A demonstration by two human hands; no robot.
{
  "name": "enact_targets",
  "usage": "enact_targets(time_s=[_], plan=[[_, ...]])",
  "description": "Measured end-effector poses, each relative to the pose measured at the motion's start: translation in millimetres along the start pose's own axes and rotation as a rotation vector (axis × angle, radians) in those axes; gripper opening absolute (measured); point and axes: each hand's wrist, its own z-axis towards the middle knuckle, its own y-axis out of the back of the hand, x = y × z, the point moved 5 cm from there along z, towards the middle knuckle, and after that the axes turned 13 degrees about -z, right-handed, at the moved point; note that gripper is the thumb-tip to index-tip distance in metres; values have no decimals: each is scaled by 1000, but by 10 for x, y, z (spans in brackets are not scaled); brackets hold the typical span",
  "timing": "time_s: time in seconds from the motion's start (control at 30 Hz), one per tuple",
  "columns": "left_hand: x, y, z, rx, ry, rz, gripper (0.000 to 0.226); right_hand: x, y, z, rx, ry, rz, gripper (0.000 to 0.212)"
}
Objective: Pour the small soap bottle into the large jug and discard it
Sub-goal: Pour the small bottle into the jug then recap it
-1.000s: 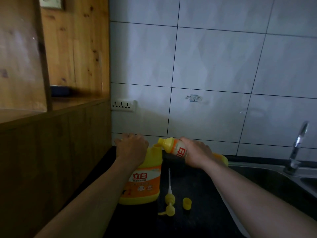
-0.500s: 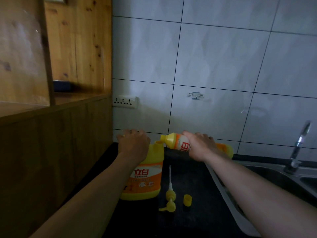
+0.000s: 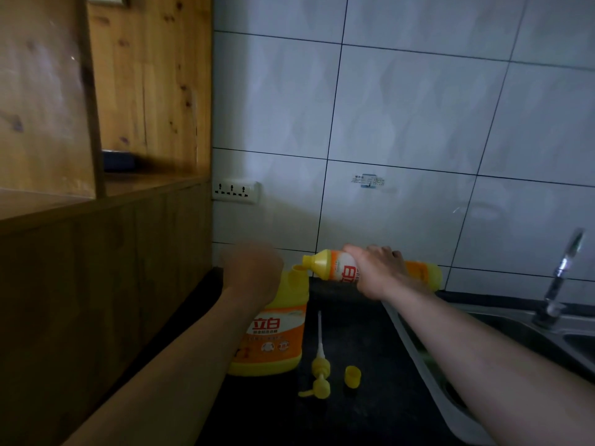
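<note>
Right hand [image 3: 378,273] wrapped around middle of small soap bottle [image 3: 341,268], holding it nearly level, neck pointing left, base toward sink. Left hand [image 3: 252,270] closed over top of large jug [image 3: 273,329], likely on handle, steadying it upright; blurred, finger detail unclear.

Step in hand: pouring stage. Bottle mouth sits just above and just right of jug's open neck, touching or almost touching, cannot tell which. No visible stream of soap; too dim to confirm flow.

Next move, as judgement: needs bottle base tipped higher so liquid runs toward neck, mouth kept over jug opening, jug held firm against tipping. Then drain fully, then carry empty bottle away for discard. No bin in view.

Look of bottle: yellow plastic, narrow open neck, cap off, white and orange label with red characters, yellow base sticking out past right wrist. Fill level not readable. Probably light and slippery if soapy.

Jug: yellow, orange and white label, standing on dark surface [image 3: 354,420] near wooden cabinet [image 3: 96,284]. Pump top [image 3: 320,378] with long tube lying flat on surface just right of jug; small yellow cap [image 3: 352,376] beside it. Steel sink [image 3: 515,329] and tap [image 3: 560,278] to right, tiled wall [image 3: 418,123] behind.
</note>
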Motion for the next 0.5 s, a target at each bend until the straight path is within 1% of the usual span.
enact_targets(time_s=[0.5], plan=[[-6,11,-19,-36,-16,19,25,36,79,26,5,-6,-24,54]])
